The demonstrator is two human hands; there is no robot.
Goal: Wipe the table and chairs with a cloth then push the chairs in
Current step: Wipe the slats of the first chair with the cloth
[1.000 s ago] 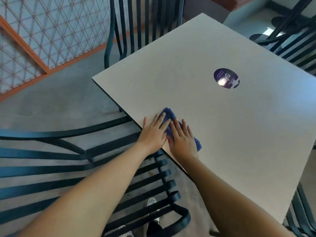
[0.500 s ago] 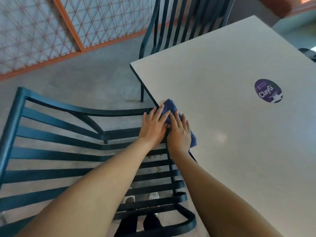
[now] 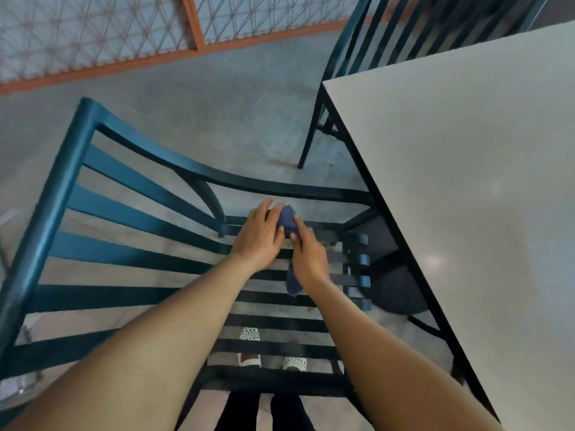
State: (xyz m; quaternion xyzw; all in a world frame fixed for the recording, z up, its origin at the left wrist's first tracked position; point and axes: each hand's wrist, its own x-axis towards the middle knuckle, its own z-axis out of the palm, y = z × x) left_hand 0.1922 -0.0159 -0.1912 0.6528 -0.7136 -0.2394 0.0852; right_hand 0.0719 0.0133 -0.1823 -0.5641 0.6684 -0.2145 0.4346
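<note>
Now the cloth (image 3: 287, 220), a small blue rag, is bunched between both hands above the slatted seat of the near chair (image 3: 155, 194), off the table (image 3: 466, 181), with one tail hanging down below the right wrist. The left hand (image 3: 259, 236) curls its fingers over the top of the bundle, and the right hand (image 3: 306, 251) pinches it from the other side, so each has a hold on it; they seem to be folding or regathering it. Both forearms reach straight out and down, meeting over the seat.

Judging by where the cloth is, the chairs look to be next. This chair stands pulled out from the table edge, and a second chair (image 3: 373, 42) at the far side also sits out. Wiping both and pushing them in is probably left to do.
</note>
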